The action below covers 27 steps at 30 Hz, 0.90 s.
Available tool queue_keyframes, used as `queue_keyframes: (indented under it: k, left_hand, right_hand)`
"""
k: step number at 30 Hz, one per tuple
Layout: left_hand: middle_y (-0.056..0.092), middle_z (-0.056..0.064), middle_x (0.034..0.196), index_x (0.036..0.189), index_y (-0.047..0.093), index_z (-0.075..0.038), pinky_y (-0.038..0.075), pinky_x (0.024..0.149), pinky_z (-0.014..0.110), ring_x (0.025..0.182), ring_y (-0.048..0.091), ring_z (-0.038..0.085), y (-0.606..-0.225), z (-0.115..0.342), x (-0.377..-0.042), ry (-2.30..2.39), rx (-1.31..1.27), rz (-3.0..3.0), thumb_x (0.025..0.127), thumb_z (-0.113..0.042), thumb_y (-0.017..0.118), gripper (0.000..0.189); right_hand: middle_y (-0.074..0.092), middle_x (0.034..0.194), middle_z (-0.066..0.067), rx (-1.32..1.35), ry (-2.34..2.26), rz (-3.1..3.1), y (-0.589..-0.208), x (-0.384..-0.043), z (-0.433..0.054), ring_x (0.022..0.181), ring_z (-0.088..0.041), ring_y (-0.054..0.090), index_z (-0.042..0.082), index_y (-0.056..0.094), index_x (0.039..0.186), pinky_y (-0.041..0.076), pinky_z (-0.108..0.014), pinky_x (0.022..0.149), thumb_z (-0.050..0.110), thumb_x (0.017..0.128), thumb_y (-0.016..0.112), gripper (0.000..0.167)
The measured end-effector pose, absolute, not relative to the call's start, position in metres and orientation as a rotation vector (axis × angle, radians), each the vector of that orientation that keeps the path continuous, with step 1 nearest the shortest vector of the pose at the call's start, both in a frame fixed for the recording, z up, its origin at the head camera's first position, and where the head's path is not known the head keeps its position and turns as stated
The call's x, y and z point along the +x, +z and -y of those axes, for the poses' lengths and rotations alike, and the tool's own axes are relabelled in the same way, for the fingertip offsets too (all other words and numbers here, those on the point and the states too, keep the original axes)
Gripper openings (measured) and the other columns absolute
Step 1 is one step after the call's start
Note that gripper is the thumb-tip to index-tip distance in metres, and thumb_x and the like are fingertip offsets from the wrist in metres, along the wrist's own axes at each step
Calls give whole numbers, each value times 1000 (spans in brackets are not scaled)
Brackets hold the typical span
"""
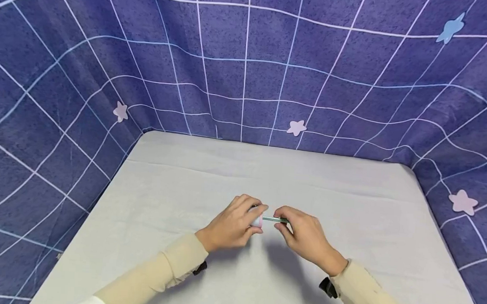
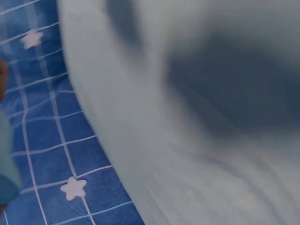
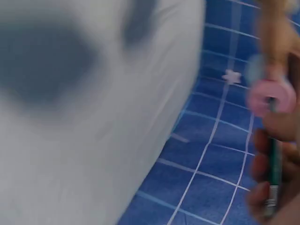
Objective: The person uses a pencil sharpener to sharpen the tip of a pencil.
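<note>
My left hand (image 1: 230, 223) grips a small pencil sharpener (image 1: 257, 219), light blue with a pink end, fingers over the top and thumb below. From the right, my right hand (image 1: 307, 235) pinches a green pencil (image 1: 272, 219) between thumb and fingers. In the right wrist view the pencil (image 3: 275, 164) points into the hole of the sharpener's pink face (image 3: 258, 101); its silvery rear end lies near the curled fingers. How deep the tip sits is hidden. At the left wrist view's edge only the blurred, light blue sharpener body (image 2: 6, 161) shows.
Both hands are held above a table with a whitish cloth (image 1: 209, 168), casting shadows on it. Dark blue gridded curtains (image 1: 231, 77) with star shapes surround the table's back and sides. Black straps (image 1: 328, 287) show at both wrists.
</note>
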<state>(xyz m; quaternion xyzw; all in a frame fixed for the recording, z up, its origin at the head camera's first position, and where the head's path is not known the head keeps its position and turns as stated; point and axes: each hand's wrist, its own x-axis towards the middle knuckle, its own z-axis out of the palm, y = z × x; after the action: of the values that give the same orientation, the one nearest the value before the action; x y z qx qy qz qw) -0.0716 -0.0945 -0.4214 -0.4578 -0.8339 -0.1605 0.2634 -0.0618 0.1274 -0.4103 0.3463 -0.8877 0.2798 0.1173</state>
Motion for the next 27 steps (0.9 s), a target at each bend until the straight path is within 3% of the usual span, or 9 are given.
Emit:
queue_keyframes:
  k: [3,7,10,13,16,19,23,27]
  left_hand:
    - [61,8,108,119,61,-2,48,86,31,100,56,19,-407,96,-72,-690,-1191,2496,80,-27,75,49]
    - [63,4,105,120,62,-3,49,78,25,89,56,13,-390,95,-75,-1046,-1140,2776,82,-22,74,45]
    - [65,3,102,119,64,-4,47,73,23,82,55,11,-385,94,-76,-1236,-1121,2865,82,-18,74,40]
    - [64,3,103,118,65,-5,48,77,24,87,55,12,-388,92,-74,-1170,-1178,2816,82,-19,74,41]
    - [62,4,105,118,63,-3,47,84,27,95,55,15,-397,91,-69,-838,-1279,2634,81,-25,75,45]
    - [61,6,107,115,63,-4,46,84,30,97,55,18,-411,92,-65,-434,-1331,2341,82,-31,71,44]
    - [63,5,102,111,62,-6,47,74,29,88,58,17,-424,92,-63,-67,-1309,1992,97,-32,50,32]
    - [65,3,99,110,62,-7,49,71,28,83,60,15,-432,93,-59,81,-1300,1816,105,-25,29,38]
  right_hand:
    - [65,81,3,1071,504,2294,-419,-65,-130,61,-8,54,10,64,96,39,-20,51,15,93,59,8]
    - [61,76,2,1103,276,1958,-427,-71,-133,58,-12,51,8,67,94,37,-23,49,13,100,44,24]
    - [55,69,2,1100,199,1765,-430,-75,-133,52,-11,44,7,68,89,34,-21,46,12,99,47,24]
    - [51,63,3,1103,260,1781,-429,-72,-131,46,-7,38,7,68,84,29,-16,41,19,100,47,29]
    - [50,59,5,1128,535,2066,-425,-63,-128,44,1,35,8,70,81,27,-12,39,21,98,52,28]
    - [54,57,6,1075,1094,2531,-415,-57,-128,45,4,32,5,74,83,30,-12,43,15,93,59,21]
    - [49,52,7,685,1975,2963,-404,-63,-130,44,-1,27,-1,74,84,25,-18,43,8,90,59,18]
    - [37,49,8,492,2512,3039,-406,-69,-133,41,-4,20,5,72,78,16,-20,39,10,89,56,20]
